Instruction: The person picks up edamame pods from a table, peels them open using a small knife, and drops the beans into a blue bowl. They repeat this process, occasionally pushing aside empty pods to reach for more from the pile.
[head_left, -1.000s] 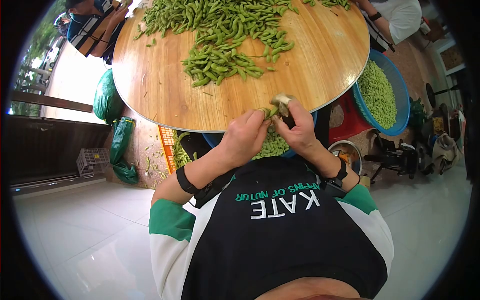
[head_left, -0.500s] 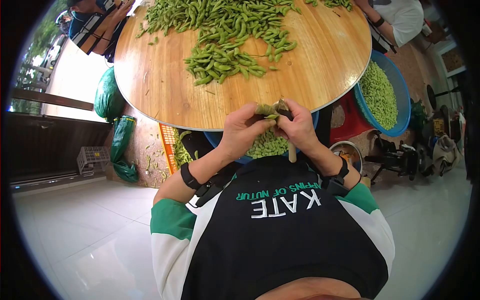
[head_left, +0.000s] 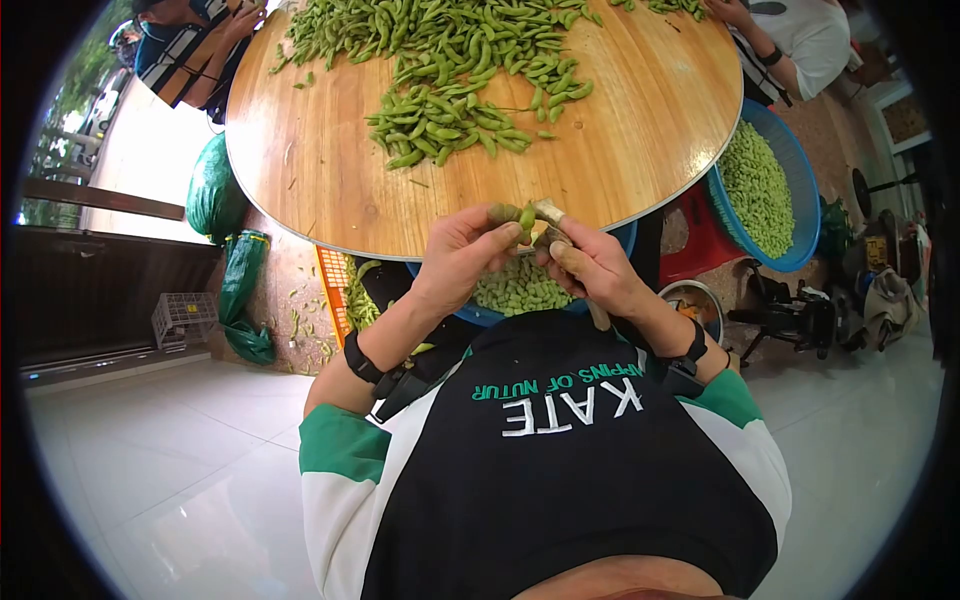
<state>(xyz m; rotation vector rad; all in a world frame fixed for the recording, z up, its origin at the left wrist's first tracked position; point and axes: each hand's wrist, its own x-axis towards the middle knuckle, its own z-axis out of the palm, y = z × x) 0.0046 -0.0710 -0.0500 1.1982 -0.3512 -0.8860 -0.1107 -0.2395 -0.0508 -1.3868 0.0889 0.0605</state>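
My left hand (head_left: pixel 462 252) pinches a green soybean pod (head_left: pixel 528 217) over the near edge of the round table. Close beside it, my right hand (head_left: pixel 597 268) is closed around a tool with a pale, wood-like handle (head_left: pixel 599 316), which sticks out below the palm. The tool's working end is hidden by the fingers. Some fingertips on both hands have brownish or pale coverings. Directly below the hands, shelled green beans (head_left: pixel 522 290) lie in a blue basin (head_left: pixel 630 236), partly hidden under the table edge.
A pile of pods (head_left: pixel 450 60) spreads over the wooden table (head_left: pixel 640 120). A blue basket (head_left: pixel 806 235) of shelled beans stands right, near a red stool (head_left: pixel 690 250). An orange crate (head_left: pixel 333 290) and green bags (head_left: pixel 215 190) are left. Two other people sit across the table.
My hands have turned at the wrists, and the pod now shows upright between the fingertips. The tool's handle has tilted and shifted slightly right. My left hand has moved a little left.
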